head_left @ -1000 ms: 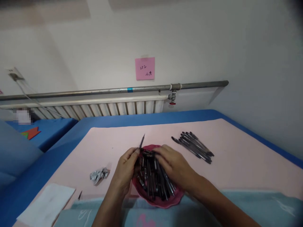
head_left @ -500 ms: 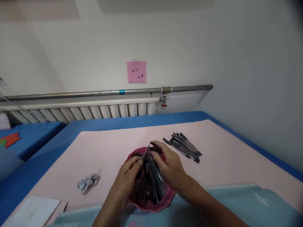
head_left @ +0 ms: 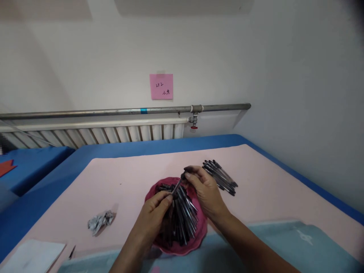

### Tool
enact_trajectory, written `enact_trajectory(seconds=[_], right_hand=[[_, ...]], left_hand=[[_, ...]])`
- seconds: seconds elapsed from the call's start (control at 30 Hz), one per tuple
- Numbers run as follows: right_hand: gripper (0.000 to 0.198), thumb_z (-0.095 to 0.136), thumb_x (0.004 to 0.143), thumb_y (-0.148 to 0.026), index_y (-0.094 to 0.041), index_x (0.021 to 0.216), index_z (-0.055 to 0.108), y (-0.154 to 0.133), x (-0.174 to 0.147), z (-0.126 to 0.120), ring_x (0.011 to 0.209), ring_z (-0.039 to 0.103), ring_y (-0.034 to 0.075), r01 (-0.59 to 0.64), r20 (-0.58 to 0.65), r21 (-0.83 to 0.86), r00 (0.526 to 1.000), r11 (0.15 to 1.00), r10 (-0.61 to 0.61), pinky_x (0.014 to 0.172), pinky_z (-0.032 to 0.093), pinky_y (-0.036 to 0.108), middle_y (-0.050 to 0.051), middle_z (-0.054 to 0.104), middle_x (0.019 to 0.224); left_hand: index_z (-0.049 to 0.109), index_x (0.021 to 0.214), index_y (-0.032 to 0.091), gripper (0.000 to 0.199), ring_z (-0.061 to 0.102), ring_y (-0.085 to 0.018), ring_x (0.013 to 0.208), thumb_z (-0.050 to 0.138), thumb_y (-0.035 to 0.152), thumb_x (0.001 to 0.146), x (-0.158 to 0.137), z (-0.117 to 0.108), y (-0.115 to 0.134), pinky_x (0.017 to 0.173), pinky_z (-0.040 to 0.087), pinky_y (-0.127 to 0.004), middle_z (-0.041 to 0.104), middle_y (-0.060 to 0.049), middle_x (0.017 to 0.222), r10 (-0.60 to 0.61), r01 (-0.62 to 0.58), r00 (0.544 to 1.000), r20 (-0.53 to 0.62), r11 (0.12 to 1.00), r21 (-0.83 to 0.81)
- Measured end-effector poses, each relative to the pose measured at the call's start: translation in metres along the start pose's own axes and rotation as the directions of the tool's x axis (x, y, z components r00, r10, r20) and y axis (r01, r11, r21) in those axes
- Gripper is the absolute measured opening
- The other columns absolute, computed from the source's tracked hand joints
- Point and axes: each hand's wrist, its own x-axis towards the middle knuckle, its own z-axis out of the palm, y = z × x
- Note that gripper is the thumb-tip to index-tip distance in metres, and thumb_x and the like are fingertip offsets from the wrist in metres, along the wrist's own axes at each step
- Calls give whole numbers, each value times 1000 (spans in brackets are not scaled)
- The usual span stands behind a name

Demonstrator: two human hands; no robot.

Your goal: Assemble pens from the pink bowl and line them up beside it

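Note:
A slim pen (head_left: 177, 186) slants up over a dark pink, wavy-rimmed bowl (head_left: 200, 227). My left hand (head_left: 156, 209) is closed on the pen's lower end, thumb and fingers pinching it. At the upper end, my right hand (head_left: 207, 189) pinches a black pen cap (head_left: 183, 175) against the pen; whether the cap is fully seated I cannot tell. Dark stains mark my right fingertips. Many black and clear pens (head_left: 183, 216) fill the bowl beneath both hands, partly hidden by my left hand. Beyond my right hand lies a loose row of capped pens (head_left: 223, 176).
A crumpled grey paper (head_left: 100, 222) lies left on the pink table cover (head_left: 136, 170). Nearer me are a white sheet (head_left: 34, 254) and a small dark piece (head_left: 72, 252). Teal cloth (head_left: 273, 242) runs along the front edge. A radiator (head_left: 127, 133) and pipe stand behind the blue table edge.
My right hand has come to the pen's upper end, where a black cap now covers the bare tip. My left hand stays on the pen. The view has shifted slightly.

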Motion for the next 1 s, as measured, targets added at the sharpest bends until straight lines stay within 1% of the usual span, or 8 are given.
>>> enact_trajectory(seconds=[0.23, 0.37, 0.43, 0.57, 0.7, 0.87, 0.93, 1.0], right_hand=[[26, 61, 72, -28, -20, 96, 54, 5, -8, 5, 57, 52, 9, -82, 99, 25, 992, 996, 79, 55, 42, 22, -2, 59, 75], [32, 62, 69, -27, -21, 100, 52, 9, -11, 9, 57, 52, 10, -121, 111, 54, 987, 991, 115, 54, 42, 22, -2, 59, 76], [33, 62, 69, -26, -21, 100, 52, 12, -12, 10, 59, 54, 10, -141, 122, 58, 983, 988, 134, 55, 42, 22, -2, 60, 75], [26, 61, 70, -25, -20, 95, 54, 19, -14, 13, 67, 58, 13, -164, 158, 54, 975, 985, 154, 63, 45, 25, -1, 63, 77], [24, 60, 70, -23, -21, 93, 54, 21, -18, 16, 75, 60, 14, -164, 171, 48, 973, 985, 154, 69, 46, 27, 1, 64, 83], [36, 60, 70, -23, -23, 105, 50, 15, -16, 16, 72, 58, 13, -163, 204, 47, 967, 986, 150, 65, 45, 25, -1, 62, 82], [32, 58, 73, -26, -21, 104, 52, 12, -12, 11, 62, 55, 11, -145, 166, -29, 975, 989, 148, 59, 43, 24, -2, 60, 77], [21, 55, 75, -28, -19, 94, 55, 11, -8, 6, 58, 52, 10, -109, 132, -141, 983, 984, 128, 57, 42, 24, -3, 58, 72]], left_hand=[[66, 87, 18, 21, 56, -13, 66, 62, 33, 73, -1, 3, 2, 65, 44, -25, 63, -2, 74, 0, -1, 1000, -23, 999, -37], [64, 83, 19, 18, 51, -9, 53, 62, 33, 72, -3, 6, 1, 51, 39, -20, 58, 2, 62, -20, 16, 997, -74, 998, -54], [63, 81, 19, 17, 48, -8, 49, 63, 33, 72, -4, 7, 1, 47, 36, -18, 56, 3, 58, -18, 11, 995, -96, 997, -70], [62, 83, 18, 17, 51, -8, 53, 63, 30, 71, -4, 9, 1, 51, 40, -18, 58, 3, 62, 13, -26, 996, -93, 990, -142], [61, 83, 18, 17, 51, -8, 52, 64, 29, 70, -3, 9, 3, 48, 38, -17, 57, 3, 61, -7, -8, 994, -109, 990, -144], [60, 82, 18, 18, 44, -5, 44, 64, 32, 70, -3, 2, 9, 41, 30, -14, 52, 5, 56, -25, 12, 991, -134, 996, -93], [59, 85, 19, 20, 35, -2, 38, 63, 34, 72, -3, -3, 12, 36, 22, -13, 47, 7, 52, -27, 17, 990, -135, 997, -74], [58, 87, 20, 22, 26, -1, 34, 61, 38, 73, -4, -7, 15, 34, 15, -13, 42, 9, 49, -15, 5, 992, -123, 997, -77]])
